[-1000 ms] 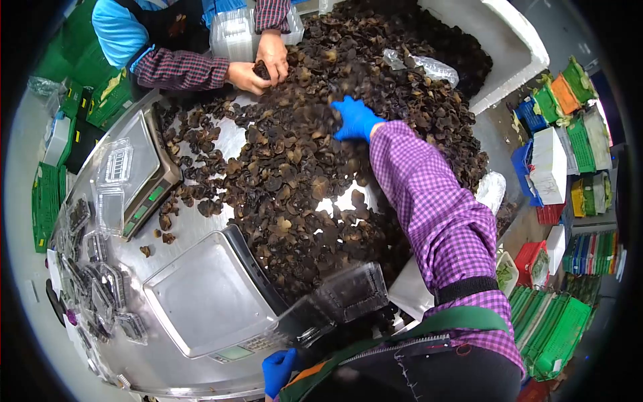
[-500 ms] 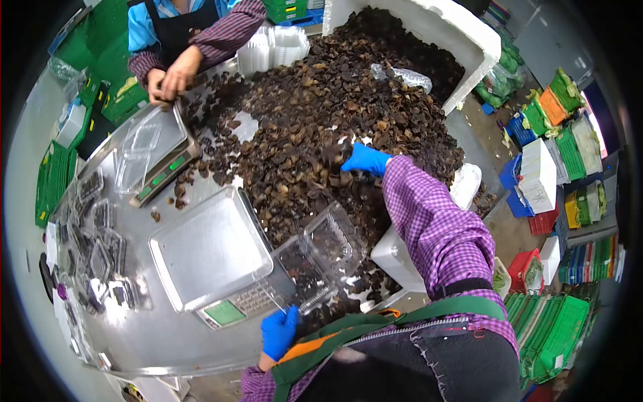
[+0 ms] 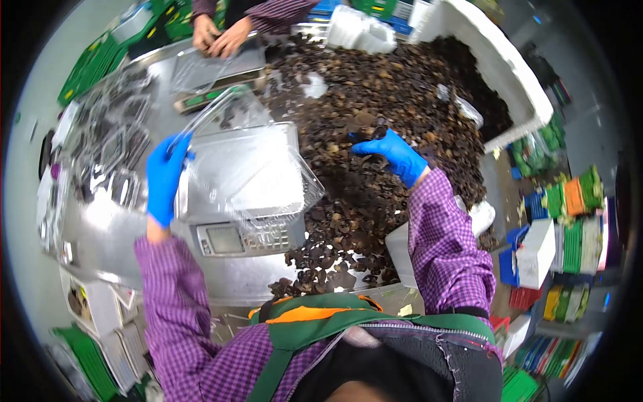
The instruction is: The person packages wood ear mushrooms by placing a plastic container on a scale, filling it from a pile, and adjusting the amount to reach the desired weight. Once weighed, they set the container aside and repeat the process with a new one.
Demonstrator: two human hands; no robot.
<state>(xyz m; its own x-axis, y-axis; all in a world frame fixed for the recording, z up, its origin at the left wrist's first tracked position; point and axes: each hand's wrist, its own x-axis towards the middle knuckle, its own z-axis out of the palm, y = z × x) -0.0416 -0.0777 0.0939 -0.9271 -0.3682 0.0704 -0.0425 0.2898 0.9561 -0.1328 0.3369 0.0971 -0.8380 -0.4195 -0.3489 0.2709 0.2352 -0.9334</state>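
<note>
Two gloved hands: the left is closed on a clear plastic box, and the right reaches into a loose pile beside it.
Left hand [image 3: 164, 177]: fingers pinch the outer edge of the open clear box [image 3: 274, 177]; the grip is at one side only.
Clear box: spread open and tilted over the near scale [image 3: 204, 201]; whether it touches the weighing plate I cannot tell.
Right hand [image 3: 396, 157]: palm down, fingers curled among the dark brown pieces [image 3: 348, 87]; whether it has a clump in its grip I cannot tell.
Brown pieces: heaped across the counter [image 3: 234, 271] from beside the near scale to the white foam bin [image 3: 512, 67], with more inside the bin.
Step in hand: judged from the pose, gathering pieces with the right while the left manages the box.
Handling call: the thin box looks likely to flex, so it calls for a steady left grip and a level base; loose pieces call for a cupped right hand, or they may scatter.
Far side: a co-worker's two hands [image 3: 220, 40] meet over a second scale [image 3: 218, 94], which shows a green display.
Packs: a cluster of clear packs [image 3: 117, 137] lies on the left of the counter; a stack of clear trays [image 3: 358, 30] leans beside the pile's far edge.
</note>
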